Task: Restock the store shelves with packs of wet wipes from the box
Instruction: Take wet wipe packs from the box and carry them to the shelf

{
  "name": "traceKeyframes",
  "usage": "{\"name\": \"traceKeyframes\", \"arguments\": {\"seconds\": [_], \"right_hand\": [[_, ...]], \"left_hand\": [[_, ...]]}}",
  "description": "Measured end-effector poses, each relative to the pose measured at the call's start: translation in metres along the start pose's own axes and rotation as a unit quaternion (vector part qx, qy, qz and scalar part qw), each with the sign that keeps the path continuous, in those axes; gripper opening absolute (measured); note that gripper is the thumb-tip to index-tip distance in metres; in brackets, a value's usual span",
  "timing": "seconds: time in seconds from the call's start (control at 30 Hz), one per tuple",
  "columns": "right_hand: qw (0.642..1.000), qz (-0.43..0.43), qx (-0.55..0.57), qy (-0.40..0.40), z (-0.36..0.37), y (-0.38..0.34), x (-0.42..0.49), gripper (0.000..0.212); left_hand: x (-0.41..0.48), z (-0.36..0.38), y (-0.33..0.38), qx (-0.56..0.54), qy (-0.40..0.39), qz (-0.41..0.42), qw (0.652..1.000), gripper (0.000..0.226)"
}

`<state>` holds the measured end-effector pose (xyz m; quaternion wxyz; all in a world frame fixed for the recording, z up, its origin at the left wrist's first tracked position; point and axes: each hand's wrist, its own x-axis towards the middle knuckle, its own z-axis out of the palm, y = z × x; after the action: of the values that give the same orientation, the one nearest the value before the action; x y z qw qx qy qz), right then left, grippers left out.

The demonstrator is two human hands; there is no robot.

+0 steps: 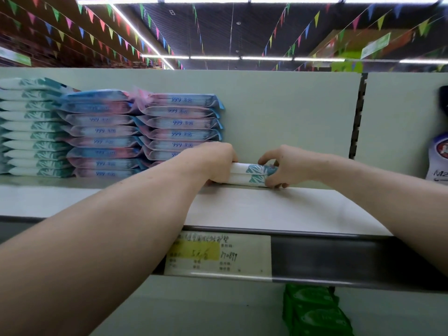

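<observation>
Two white wet wipe packs with teal leaf print (249,174) lie stacked flat on the top shelf (278,209), near the back panel. My left hand (214,163) grips their left end and my right hand (282,167) grips their right end. To the left stand two stacks of pink-blue "999" packs (180,127) and, at the far left, a tall stack of white-teal packs (31,132). The box is out of view.
The shelf's dark front rail carries a price label (218,254). A slotted upright (358,117) divides the back panel; a white bottle (438,158) stands at the far right. Green packs (312,309) sit on the shelf below. Bare shelf lies right of my hands.
</observation>
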<state>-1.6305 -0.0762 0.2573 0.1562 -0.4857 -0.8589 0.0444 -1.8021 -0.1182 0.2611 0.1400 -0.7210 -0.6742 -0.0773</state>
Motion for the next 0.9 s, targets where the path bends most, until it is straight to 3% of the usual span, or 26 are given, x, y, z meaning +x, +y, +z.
{"name": "traceKeyframes", "arguments": {"seconds": [0.2,0.3,0.43,0.53,0.63,0.77,0.9], "right_hand": [[0.995,0.013,-0.096,0.019,-0.002,0.000,-0.002,0.049],[0.997,0.004,-0.067,0.035,-0.003,0.000,-0.002,0.037],[0.997,-0.008,-0.046,0.056,-0.003,0.002,0.000,0.025],[0.997,-0.009,-0.048,0.063,-0.002,0.002,-0.001,0.026],[0.996,-0.011,-0.065,0.054,0.001,0.003,-0.003,0.034],[0.994,-0.024,-0.089,0.064,0.005,0.003,-0.004,0.036],[0.988,-0.036,-0.136,0.062,0.007,0.000,-0.004,0.035]], "left_hand": [[0.000,0.002,0.001,-0.008,0.010,-0.005,1.000,0.029],[0.000,0.003,0.000,-0.014,0.010,-0.002,1.000,0.030],[-0.003,-0.003,-0.004,-0.122,-0.022,-0.003,0.992,0.040],[-0.002,-0.006,-0.008,-0.188,0.008,-0.014,0.982,0.044],[-0.003,-0.006,-0.006,-0.135,0.026,-0.005,0.990,0.033],[-0.005,-0.002,0.002,0.018,0.046,-0.002,0.999,0.037],[-0.003,0.006,0.007,0.083,0.082,0.000,0.993,0.039]]}}
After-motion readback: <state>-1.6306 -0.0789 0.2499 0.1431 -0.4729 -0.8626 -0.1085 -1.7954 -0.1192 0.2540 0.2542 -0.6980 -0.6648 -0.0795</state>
